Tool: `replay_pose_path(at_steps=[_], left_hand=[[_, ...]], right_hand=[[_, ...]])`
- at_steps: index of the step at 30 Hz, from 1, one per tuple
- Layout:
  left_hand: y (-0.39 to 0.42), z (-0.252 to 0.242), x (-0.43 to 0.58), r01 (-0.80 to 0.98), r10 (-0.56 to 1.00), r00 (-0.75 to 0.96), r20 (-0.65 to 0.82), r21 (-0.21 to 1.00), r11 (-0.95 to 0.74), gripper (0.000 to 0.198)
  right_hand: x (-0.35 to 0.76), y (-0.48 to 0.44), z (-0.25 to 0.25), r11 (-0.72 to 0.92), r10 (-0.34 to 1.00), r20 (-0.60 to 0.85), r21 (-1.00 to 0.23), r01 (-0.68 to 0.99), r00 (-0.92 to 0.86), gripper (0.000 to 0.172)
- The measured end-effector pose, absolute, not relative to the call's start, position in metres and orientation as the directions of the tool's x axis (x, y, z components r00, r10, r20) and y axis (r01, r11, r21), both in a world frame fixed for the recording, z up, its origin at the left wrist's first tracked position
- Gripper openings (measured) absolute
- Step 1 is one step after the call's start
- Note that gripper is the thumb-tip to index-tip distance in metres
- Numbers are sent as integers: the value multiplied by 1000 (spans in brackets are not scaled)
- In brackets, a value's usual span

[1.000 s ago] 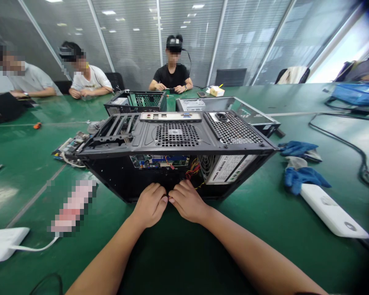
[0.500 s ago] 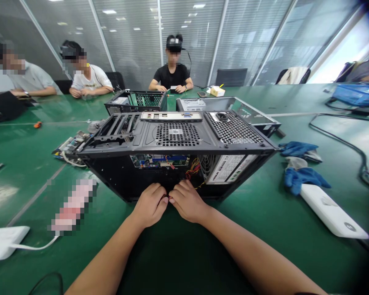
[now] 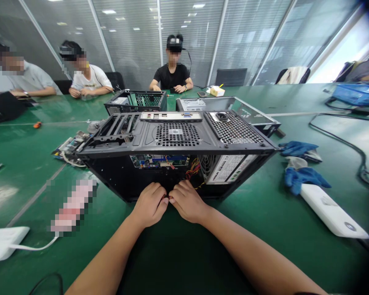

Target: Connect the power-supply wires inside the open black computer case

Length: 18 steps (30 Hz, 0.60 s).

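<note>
A black computer case (image 3: 141,141) stands before me on the green table with its rear panel upward and its open side toward me. Inside show a motherboard (image 3: 160,161), a power supply (image 3: 230,169) with a white label, and red and yellow wires (image 3: 195,166). My left hand (image 3: 150,205) and my right hand (image 3: 189,202) meet at the lower part of the open side. Both have curled fingers, thumbs nearly touching. A small dark bit shows between them, but what they grip is mostly hidden.
Two more open cases (image 3: 135,100) (image 3: 255,110) stand behind. Loose circuit boards (image 3: 70,149) lie left; blue gloves (image 3: 307,176) and a white power bank (image 3: 332,211) lie right. A cabled white device (image 3: 6,243) is near left. People (image 3: 172,76) sit across the table.
My hands and the case keep the same position. Across the table, the person in black has lowered a small light-coloured item from view and shifted a hand.
</note>
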<state>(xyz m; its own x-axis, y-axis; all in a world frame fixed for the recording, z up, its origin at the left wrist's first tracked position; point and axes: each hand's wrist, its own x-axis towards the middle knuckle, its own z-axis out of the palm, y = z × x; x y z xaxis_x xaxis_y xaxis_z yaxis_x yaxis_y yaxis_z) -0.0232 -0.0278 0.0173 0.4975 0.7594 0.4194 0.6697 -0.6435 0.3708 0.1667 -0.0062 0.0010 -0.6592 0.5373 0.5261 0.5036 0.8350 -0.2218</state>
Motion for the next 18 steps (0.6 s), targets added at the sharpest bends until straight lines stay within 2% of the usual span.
replay_pose_path(at_steps=[7, 18], left_hand=[[-28, 13, -26, 633, 807, 477, 349, 501, -590, 25], [-28, 13, -25, 665, 802, 477, 358, 449, -596, 25]], right_hand=[[168, -6, -1, 843, 509, 540, -154, 515, -670, 25], [168, -6, -2, 838, 515, 525, -143, 526, -678, 26]])
